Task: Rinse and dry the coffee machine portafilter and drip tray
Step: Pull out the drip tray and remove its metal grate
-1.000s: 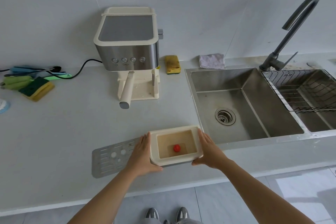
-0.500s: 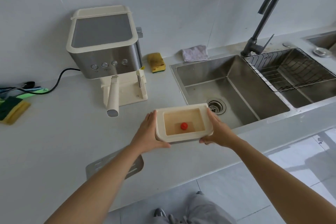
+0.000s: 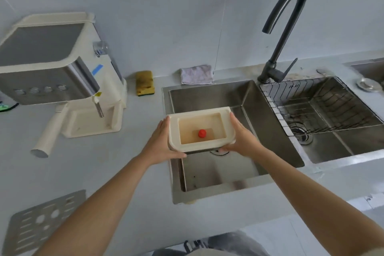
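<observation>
I hold the cream drip tray [image 3: 226, 116] level over the left sink basin [image 3: 209, 97]. It holds brownish liquid and a small red float [image 3: 202, 133]. My left hand [image 3: 161, 143] grips its left side and my right hand [image 3: 242, 138] grips its right side, fingers tucked underneath. The coffee machine [image 3: 52, 72] stands on the counter to the left, with the portafilter [image 3: 48, 133] locked in, its cream handle pointing toward me. The tray's metal grate [image 3: 41, 222] lies flat on the counter at the lower left.
A dark gooseneck faucet [image 3: 284, 27] rises behind the sinks. A wire rack [image 3: 315, 104] sits in the right basin. A yellow sponge [image 3: 145, 86] and a grey cloth [image 3: 197, 74] lie at the back of the counter.
Both hands lifted the drip tray off the counter and carried it right, from beside the grate to above the left basin. The camera view shifted right and closer.
</observation>
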Motion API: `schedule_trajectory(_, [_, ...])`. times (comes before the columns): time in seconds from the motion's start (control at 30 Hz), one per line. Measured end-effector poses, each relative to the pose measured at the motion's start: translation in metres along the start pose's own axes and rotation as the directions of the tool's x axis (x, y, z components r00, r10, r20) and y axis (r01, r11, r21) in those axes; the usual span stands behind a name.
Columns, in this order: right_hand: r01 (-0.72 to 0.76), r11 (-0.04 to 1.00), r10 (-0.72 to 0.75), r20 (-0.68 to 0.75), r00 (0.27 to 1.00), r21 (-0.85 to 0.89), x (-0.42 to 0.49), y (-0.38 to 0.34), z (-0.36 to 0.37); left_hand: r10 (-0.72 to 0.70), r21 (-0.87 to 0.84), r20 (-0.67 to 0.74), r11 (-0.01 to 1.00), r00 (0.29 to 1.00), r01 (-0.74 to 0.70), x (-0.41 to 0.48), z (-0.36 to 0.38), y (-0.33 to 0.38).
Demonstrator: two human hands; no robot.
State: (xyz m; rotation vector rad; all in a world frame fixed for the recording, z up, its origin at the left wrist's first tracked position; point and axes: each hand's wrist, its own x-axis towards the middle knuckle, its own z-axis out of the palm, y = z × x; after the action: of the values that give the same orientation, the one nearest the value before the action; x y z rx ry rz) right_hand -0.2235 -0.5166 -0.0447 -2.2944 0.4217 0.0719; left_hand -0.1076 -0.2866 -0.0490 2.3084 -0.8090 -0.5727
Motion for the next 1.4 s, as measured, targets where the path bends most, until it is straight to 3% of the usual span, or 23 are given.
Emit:
schedule_trajectory(0.3, [0.082,0.988,-0.103,0.165,0.981,0.133,0.039,0.058,-0.075,-0.152,-0.158,-0.071,0.978,0.986,0.139,0.037,0.034,0.080])
schedule_trajectory(0.7, [0.012,0.920,-0.127,0.268,0.955,0.393,0.052,0.074,-0.098,-0.277,-0.331,-0.042,0.910,0.960,0.248,0.052,0.033,0.104])
schedule_trajectory(1.07, [-0.060,0.847,-0.127,0.311,0.942,0.529,0.049,0.078,-0.092,-0.272,-0.409,-0.109,0.889,0.956,0.206,0.057,0.027,0.111])
schedule_trajectory(1.4, [-0.201,0.755,-0.008,0.315,0.949,0.624,0.042,0.084,-0.076,-0.263,-0.410,-0.123,0.892,0.957,0.192,0.063,0.018,0.125])
